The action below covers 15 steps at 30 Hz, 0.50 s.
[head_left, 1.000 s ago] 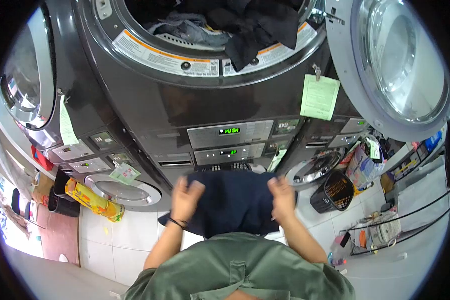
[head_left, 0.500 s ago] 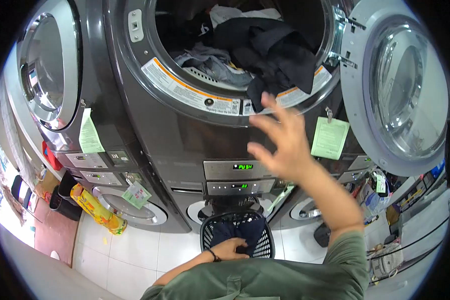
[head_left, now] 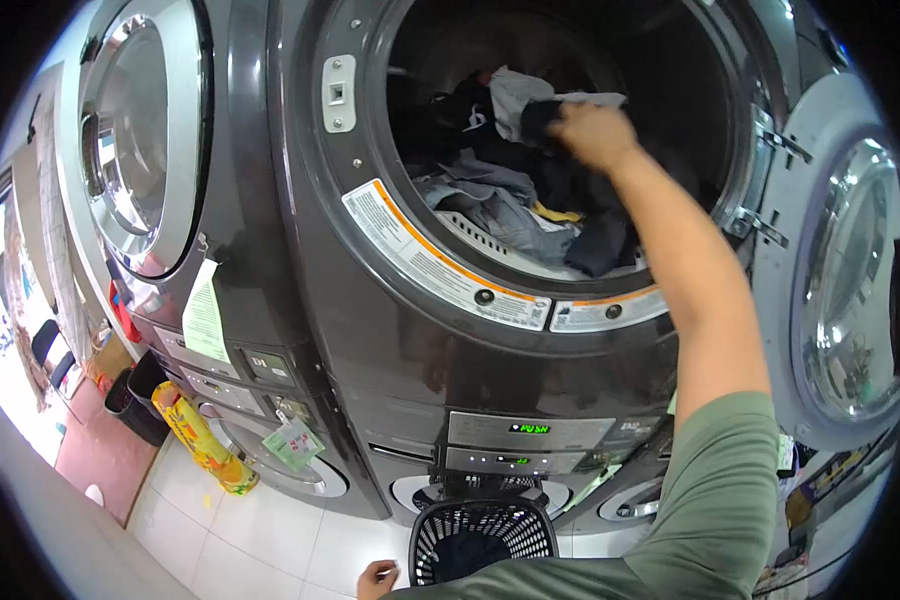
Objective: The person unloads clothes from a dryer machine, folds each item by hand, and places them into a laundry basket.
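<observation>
My right hand (head_left: 598, 135) is inside the open dryer drum (head_left: 660, 70), its fingers closed on a black garment (head_left: 540, 122) in the laundry pile. A white cloth (head_left: 518, 95) lies just behind it. Grey clothes (head_left: 505, 205) and more dark clothes sit lower in the drum, with a bit of yellow fabric among them. Low in the view, my left hand (head_left: 378, 578) hangs beside the black laundry basket (head_left: 482, 512), fingers loosely curled and nothing seen in them. Dark cloth (head_left: 470, 550) lies inside that basket, partly hidden by my body.
The dryer's round door (head_left: 850, 270) stands swung out at the right. Its lit control panel (head_left: 530, 430) is above the basket. Another dryer (head_left: 135, 140) is at the left, with a green paper tag (head_left: 206, 315). A yellow bag (head_left: 200, 440) leans near a black bin (head_left: 135, 405).
My right hand has moved up into the drum and closed on a black garment. The dark cloth no longer hangs over the drum's rim. My left hand has left the basket, moving left.
</observation>
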Tool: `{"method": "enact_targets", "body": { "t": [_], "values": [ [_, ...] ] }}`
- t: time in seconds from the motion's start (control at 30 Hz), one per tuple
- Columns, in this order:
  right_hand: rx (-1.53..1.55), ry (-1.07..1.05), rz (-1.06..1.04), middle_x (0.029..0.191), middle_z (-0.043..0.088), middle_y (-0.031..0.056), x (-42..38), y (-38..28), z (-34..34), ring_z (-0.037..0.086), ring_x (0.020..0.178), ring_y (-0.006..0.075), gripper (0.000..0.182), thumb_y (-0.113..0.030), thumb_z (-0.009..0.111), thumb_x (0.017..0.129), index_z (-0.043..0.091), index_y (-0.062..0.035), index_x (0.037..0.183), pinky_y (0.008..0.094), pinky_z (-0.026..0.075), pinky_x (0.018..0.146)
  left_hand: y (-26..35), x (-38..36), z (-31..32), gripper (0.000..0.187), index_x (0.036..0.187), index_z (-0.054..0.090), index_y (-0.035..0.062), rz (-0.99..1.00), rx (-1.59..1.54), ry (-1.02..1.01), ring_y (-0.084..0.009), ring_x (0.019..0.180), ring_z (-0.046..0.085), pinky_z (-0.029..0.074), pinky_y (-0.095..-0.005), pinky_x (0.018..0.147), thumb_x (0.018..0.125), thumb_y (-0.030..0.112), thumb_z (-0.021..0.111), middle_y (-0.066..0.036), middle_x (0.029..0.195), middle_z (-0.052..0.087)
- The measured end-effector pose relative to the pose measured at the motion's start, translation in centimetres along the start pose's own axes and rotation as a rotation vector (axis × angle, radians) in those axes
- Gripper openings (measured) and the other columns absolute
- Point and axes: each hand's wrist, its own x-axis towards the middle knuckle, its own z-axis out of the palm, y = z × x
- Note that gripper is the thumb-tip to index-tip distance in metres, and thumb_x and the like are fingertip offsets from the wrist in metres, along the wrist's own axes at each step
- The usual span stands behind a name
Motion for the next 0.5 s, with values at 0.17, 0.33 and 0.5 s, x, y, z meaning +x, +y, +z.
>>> {"method": "enact_targets", "body": {
  "t": [0.17, 0.33, 0.5],
  "values": [
    [-0.310, 0.258, 0.265, 0.112, 0.054, 0.0023, -0.2, 7.0, -0.1, 0.054, 0.104, 0.0249, 0.026, -0.016, 0.052, 0.086, 0.066, -0.0231, 0.107, 0.0400, 0.049, 0.075, -1.5, -1.6, -4.9, 0.007, 0.087, 0.063, -0.0001, 0.085, 0.253, 0.516, -0.0142, 0.059, 0.060, 0.048, -0.0276, 0.055, 0.081, 0.001, 0.060, -0.009, 0.074, 0.065],
    [-0.081, -0.451, 0.516, 0.148, 0.031, 0.0104, -2.8, 3.9, 7.9, 0.034, 0.133, 0.0326, 0.044, -0.019, 0.053, 0.085, 0.055, -0.0173, 0.129, 0.0456, 0.039, 0.099, 1.5, -1.3, -4.4, 0.009, 0.089, 0.063, 0.0004, 0.081, 0.323, 0.597, -0.0145, 0.060, 0.060, 0.047, -0.0289, 0.055, 0.081, 0.003, 0.061, -0.008, 0.071, 0.064],
    [0.148, -0.416, 0.311, 0.114, 0.063, 0.0172, 1.7, -0.3, 0.7, 0.061, 0.110, 0.0280, 0.031, -0.013, 0.053, 0.082, 0.066, -0.0074, 0.110, 0.0464, 0.046, 0.090, 0.5, 0.4, -2.9, 0.010, 0.092, 0.063, 0.0006, -0.077, 0.165, 0.448, -0.0146, 0.064, 0.062, 0.046, -0.0271, 0.053, 0.083, 0.004, 0.062, -0.008, 0.073, 0.064]
  ]
}}
